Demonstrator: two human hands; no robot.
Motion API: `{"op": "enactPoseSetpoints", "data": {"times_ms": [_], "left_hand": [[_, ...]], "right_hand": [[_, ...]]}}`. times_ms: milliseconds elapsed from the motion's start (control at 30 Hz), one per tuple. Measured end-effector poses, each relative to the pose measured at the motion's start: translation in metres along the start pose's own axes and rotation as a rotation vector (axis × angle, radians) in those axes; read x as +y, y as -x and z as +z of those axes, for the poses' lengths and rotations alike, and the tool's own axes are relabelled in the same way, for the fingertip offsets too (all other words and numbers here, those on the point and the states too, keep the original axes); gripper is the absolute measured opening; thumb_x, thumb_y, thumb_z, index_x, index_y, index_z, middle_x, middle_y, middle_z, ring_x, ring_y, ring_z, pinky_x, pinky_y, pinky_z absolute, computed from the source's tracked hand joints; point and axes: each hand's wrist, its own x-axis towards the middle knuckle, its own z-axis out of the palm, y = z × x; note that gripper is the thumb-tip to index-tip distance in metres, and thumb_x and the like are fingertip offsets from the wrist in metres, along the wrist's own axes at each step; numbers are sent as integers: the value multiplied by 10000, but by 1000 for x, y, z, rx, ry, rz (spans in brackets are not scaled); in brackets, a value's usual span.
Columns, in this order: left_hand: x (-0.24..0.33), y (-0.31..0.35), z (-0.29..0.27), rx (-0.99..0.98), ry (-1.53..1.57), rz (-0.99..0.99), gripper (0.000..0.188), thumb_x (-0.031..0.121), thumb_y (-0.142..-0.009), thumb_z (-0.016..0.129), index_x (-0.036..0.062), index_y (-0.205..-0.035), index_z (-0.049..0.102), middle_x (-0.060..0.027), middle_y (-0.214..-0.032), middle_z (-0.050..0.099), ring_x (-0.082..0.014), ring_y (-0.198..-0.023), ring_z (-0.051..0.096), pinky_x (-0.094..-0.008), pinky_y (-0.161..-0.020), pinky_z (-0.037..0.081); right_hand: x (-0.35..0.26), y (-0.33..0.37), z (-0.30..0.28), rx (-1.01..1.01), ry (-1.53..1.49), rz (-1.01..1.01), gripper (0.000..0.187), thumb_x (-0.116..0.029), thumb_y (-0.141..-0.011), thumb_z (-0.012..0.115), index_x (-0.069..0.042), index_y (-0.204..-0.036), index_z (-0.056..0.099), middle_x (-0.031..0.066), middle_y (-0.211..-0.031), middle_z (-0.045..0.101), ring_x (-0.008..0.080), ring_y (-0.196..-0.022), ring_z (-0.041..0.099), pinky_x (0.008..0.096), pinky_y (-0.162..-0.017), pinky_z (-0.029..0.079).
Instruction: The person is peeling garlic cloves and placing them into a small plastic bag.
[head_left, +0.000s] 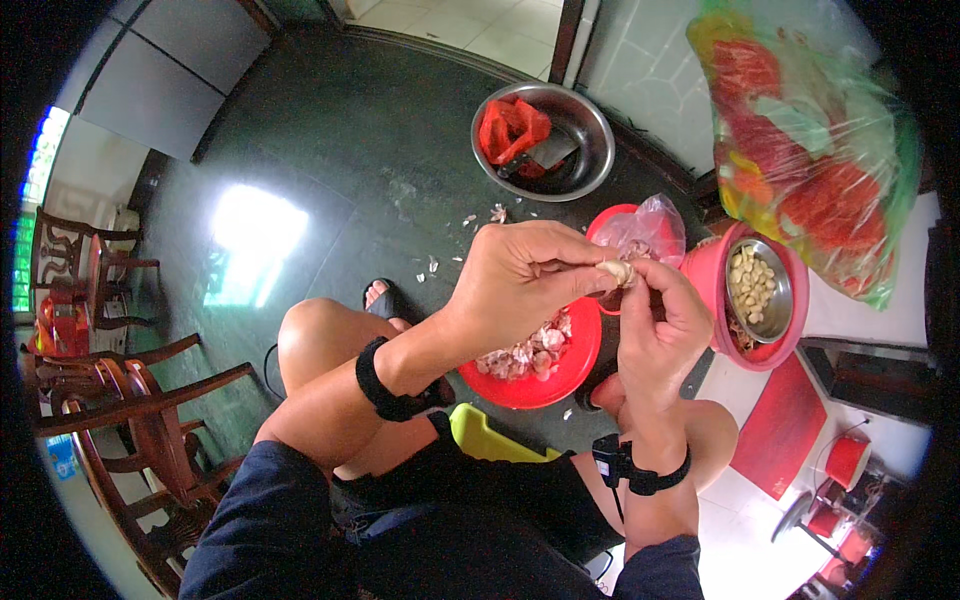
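Observation:
Just above a red basin (585,375), a pale garlic clove (617,271) is pinched between the fingertips of both my hands. My left hand (515,285) grips it from the left, thumb and forefinger pressed together. From the right, my right hand (668,318) closes on the same clove. Unpeeled garlic (535,352) fills much of the basin, partly hidden by my left hand. To the right, a steel bowl (768,329) of peeled cloves (752,284) rests in a pink tub (708,270). A clear plastic bag (655,225) lies in another red container behind my hands.
A steel basin (597,130) at the far side holds a cleaver (550,152) and red netting (515,130). A big plastic bag (810,160) stands far right. Garlic skins (430,266) litter the dark floor. Wooden chairs (150,430) stand left; a yellow-green stool (485,435) is below.

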Motion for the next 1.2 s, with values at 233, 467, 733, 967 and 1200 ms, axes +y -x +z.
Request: {"op": "enactPoseSetpoints", "data": {"times_ms": [233,467,733,967,1200], "left_hand": [[5,-8,1,50,92,11,197,-59,-886,738,-20,-1078,761,-114,-1062,750,-168,-983,718,-286,-870,588],[-4,-7,-1,88,-77,48,232,-96,-876,727,-24,-1096,730,-129,-1120,734,-187,-1040,712,-306,-895,597],[-5,-5,-8,55,378,-104,312,-76,-883,738,-36,-1183,663,-150,-1126,735,-189,-1035,714,-327,-936,595],[-7,-8,-8,61,328,-72,413,-94,-886,719,-6,-1279,630,-137,-1131,739,-189,-1033,715,-325,-925,592],[4,-3,-7,17,-174,45,507,-105,-890,685,21,-1370,579,-136,-1143,741,-186,-1019,724,-314,-878,594]], "right_hand": [[-20,-5,4,65,-400,225,127,78,-925,628,39,-1019,703,70,-932,697,121,-817,660,255,-735,526],[-6,-10,14,32,-224,143,72,43,-912,695,37,-982,708,81,-853,679,134,-787,643,260,-716,513],[-1,-4,24,75,-423,230,34,-15,-949,686,15,-964,693,54,-884,678,122,-818,612,268,-751,498],[-1,-2,17,77,-565,268,83,-23,-964,676,-6,-1045,671,20,-992,652,100,-916,584,265,-810,489],[2,-7,15,-82,-227,31,85,12,-946,670,0,-1026,645,47,-999,645,119,-920,601,242,-810,483]]}}
